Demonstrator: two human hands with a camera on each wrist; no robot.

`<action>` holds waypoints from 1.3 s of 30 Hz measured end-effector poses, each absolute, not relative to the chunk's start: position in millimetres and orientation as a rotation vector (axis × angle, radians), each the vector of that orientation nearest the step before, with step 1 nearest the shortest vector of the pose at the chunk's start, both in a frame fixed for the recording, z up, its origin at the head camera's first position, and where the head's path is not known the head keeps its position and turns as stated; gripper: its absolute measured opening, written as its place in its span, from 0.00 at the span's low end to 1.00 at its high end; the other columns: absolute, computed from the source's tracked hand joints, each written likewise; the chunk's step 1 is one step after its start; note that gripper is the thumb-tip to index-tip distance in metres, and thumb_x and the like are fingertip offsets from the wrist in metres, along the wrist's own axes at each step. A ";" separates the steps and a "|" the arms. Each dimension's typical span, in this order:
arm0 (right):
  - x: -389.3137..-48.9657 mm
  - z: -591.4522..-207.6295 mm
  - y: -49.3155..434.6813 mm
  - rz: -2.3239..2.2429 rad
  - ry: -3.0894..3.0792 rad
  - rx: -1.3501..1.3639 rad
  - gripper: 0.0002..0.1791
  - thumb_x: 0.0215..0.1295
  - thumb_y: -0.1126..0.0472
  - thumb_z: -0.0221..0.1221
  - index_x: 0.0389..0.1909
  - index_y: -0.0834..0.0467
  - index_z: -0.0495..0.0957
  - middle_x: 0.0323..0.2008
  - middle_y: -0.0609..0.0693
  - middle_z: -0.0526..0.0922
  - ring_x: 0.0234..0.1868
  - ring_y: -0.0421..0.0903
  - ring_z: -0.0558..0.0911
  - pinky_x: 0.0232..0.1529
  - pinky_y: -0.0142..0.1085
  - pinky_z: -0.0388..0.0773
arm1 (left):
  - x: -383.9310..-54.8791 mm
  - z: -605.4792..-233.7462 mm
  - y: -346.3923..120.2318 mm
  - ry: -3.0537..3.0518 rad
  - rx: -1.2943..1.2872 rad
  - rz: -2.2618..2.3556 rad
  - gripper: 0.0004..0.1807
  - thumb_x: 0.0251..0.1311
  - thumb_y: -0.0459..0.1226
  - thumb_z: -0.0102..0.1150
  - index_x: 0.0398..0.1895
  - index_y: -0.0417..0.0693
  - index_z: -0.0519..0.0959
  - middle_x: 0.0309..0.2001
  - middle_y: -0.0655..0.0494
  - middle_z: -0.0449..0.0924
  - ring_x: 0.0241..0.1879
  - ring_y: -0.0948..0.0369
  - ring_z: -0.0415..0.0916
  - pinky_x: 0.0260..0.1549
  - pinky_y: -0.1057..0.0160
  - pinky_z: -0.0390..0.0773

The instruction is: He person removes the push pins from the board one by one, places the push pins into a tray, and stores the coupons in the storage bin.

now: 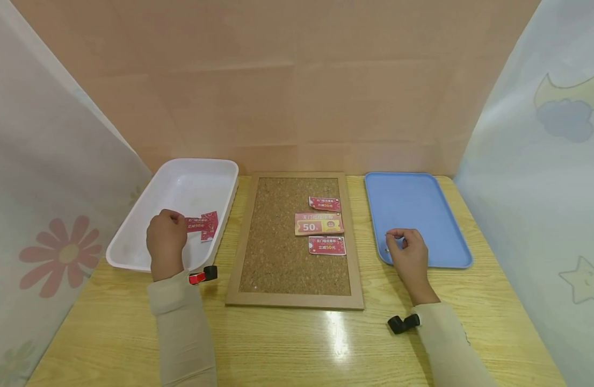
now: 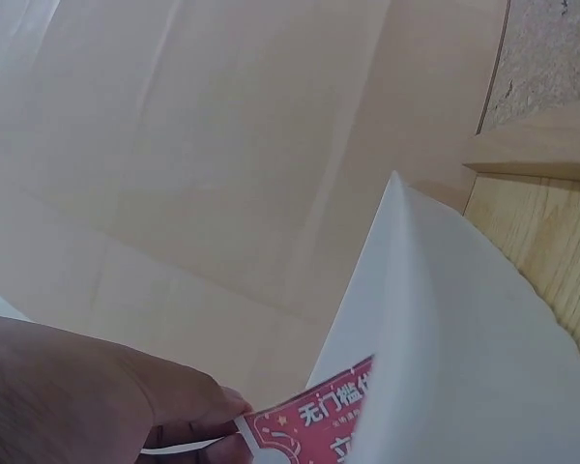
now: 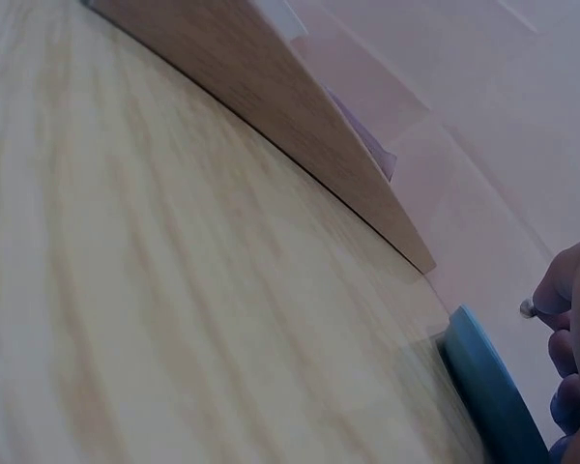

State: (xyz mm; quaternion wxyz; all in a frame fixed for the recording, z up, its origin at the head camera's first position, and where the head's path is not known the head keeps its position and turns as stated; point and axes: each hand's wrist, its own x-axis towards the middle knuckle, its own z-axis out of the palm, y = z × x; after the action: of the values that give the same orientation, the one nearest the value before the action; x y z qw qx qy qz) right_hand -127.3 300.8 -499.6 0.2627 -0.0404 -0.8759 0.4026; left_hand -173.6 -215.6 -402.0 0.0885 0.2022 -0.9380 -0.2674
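Over the white tray (image 1: 132, 236), my left hand (image 1: 166, 239) pinches the end of a red paper coupon (image 1: 195, 225) between thumb and fingers. Another red coupon (image 1: 210, 231) lies in that tray, partly behind the held one. Above the near left part of the blue tray (image 1: 410, 201), my right hand (image 1: 409, 257) pinches a small metal pushpin (image 3: 527, 308), its round head showing in the right wrist view. A small shiny object (image 1: 387, 250) is by the thumb, too small to make out.
Between the trays lies a wood-framed cork board (image 1: 282, 263). Along its right side sit a top red coupon (image 1: 324, 203), a larger yellow-and-red coupon (image 1: 319, 224) and a lower red coupon (image 1: 327, 245). All rest on a wooden table (image 1: 277, 344), with a brown backdrop (image 1: 297, 97) behind.
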 end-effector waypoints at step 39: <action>-127.5 -497.3 300.4 1.123 -2.368 -0.056 0.07 0.66 0.59 0.61 0.37 0.57 0.83 0.34 0.48 0.74 0.28 0.43 0.62 0.30 0.35 0.57 | -179.2 -390.1 -142.1 -2.680 -0.022 -0.804 0.13 0.68 0.39 0.54 0.42 0.34 0.78 0.38 0.40 0.76 0.38 0.45 0.73 0.39 0.47 0.72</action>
State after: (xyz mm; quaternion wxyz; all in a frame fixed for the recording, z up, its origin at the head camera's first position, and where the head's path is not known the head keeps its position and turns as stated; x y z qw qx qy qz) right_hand -127.5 300.4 -497.3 0.2572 -0.0208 -0.8730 0.4139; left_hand -179.2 -142.1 -390.1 0.1707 -0.0076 -0.9438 -0.2830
